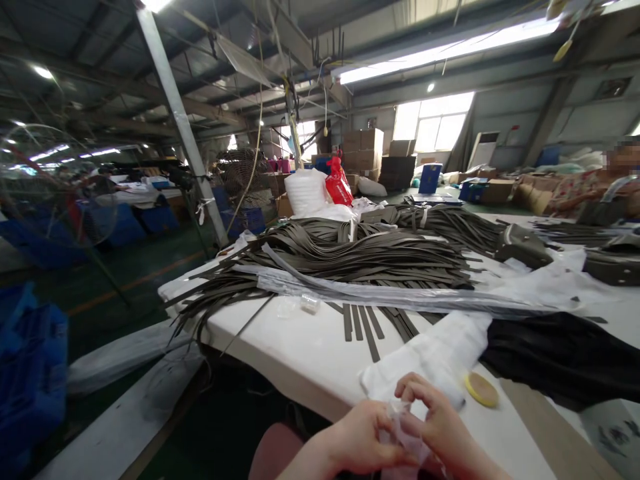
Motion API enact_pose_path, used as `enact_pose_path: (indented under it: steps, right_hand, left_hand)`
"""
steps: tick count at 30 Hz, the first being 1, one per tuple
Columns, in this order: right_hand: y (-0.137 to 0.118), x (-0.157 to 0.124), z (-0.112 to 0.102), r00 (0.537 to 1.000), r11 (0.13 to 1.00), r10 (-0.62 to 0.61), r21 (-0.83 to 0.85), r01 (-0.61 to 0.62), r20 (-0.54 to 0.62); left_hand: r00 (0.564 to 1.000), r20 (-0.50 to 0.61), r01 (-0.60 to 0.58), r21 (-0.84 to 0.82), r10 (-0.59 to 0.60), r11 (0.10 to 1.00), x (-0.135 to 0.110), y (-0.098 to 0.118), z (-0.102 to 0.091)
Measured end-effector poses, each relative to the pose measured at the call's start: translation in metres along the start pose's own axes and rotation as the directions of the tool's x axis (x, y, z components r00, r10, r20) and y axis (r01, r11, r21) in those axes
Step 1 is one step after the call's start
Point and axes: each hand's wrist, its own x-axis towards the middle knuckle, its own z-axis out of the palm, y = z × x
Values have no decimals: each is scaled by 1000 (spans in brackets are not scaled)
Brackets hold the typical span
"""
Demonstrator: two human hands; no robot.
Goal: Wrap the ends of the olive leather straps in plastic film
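Observation:
At the table's near edge, my left hand [361, 433] and my right hand [443, 419] are close together, fingers bent around a small piece of clear plastic [399, 419]. It looks like a thin bag, partly hidden by the fingers; its contents cannot be made out. Just beyond them lies a white cloth [434, 353]. To the right of my right hand is a flat round yellow object [481, 389]. Several short dark strips [356, 323] and a small clear packet [310, 304] lie farther forward on the white table [280, 337].
Long dark strap bundles [360, 250] cover the table's middle, with a plastic-wrapped length [370, 291] before them. Black fabric [565, 353] lies right. A red bag [339, 183] and white foam roll [306, 192] stand behind. Blue crates [35, 380] are left; another person [620, 167] is far right.

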Motion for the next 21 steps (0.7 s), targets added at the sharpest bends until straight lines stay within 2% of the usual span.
enact_pose_path:
  steps: [3,5,7,9,11,13,16,18,21]
  right_hand:
    - [13,23,-11,999,996,-4,-88,8,54]
    - [32,49,-25,997,982,10,-191,4,73]
    - [60,82,-44,996,935,41,-355,-12,74]
    - [92,120,-67,996,832,76,-554,-40,42]
    - [123,159,-93,995,761,102,-642,-92,-22]
    - [150,197,-116,989,712,129,-687,-147,-78]
    - [182,253,-140,978,634,166,-747,-201,-122]
    - [200,288,-145,973,586,189,-780,-218,-130]
    - [221,333,-137,970,534,222,-820,-208,-102]
  left_hand:
    - [994,-81,86,147,-75,985,11,-10,-17]
    - [965,-241,183,320,-107,930,19,-21,-33]
    - [892,-439,329,473,-104,817,24,-38,-48]
    - [788,-612,481,540,-71,690,27,-62,-57]
    - [703,-711,576,563,-8,593,27,-91,-60]
    - [682,-726,588,617,88,523,24,-119,-60]
    - [695,-665,522,728,273,444,19,-150,-60]
    - [685,-611,485,788,396,378,17,-162,-61]
    - [643,-571,501,818,510,284,17,-169,-62]
